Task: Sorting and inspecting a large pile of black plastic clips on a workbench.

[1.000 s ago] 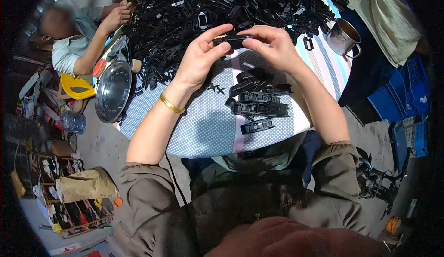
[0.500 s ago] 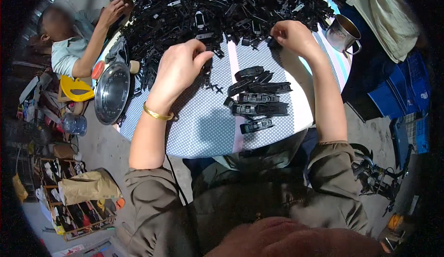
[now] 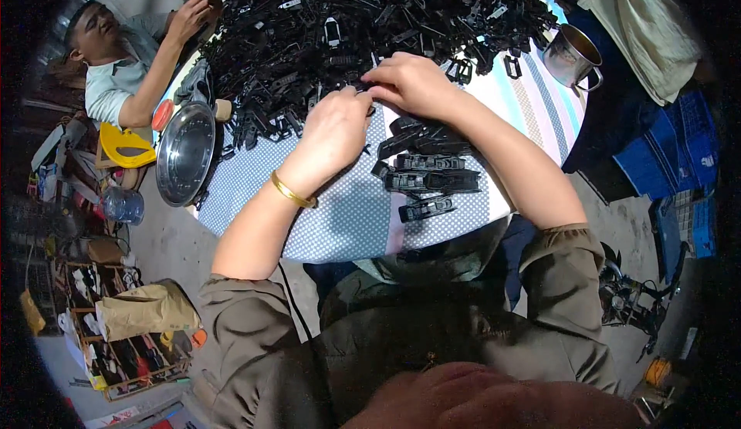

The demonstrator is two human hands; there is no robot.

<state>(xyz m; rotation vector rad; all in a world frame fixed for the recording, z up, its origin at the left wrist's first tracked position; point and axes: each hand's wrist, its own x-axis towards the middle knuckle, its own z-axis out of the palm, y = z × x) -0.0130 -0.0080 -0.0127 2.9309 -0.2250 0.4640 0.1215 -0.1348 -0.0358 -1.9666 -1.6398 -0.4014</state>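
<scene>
The tabletop (image 3: 320, 232) curves round at its near edge, with open patterned cloth left of the small group of black parts (image 3: 434, 176); a heap of black parts (image 3: 309, 39) spreads across the far side. A metal mug (image 3: 570, 59) stands by the right edge. Just short of the heap, the left hand (image 3: 336, 126) and right hand (image 3: 417, 86) meet, fingers bent. Each grip looks drawn in, fingertips close together; I cannot tell whether the 2 hands hold a part.
</scene>
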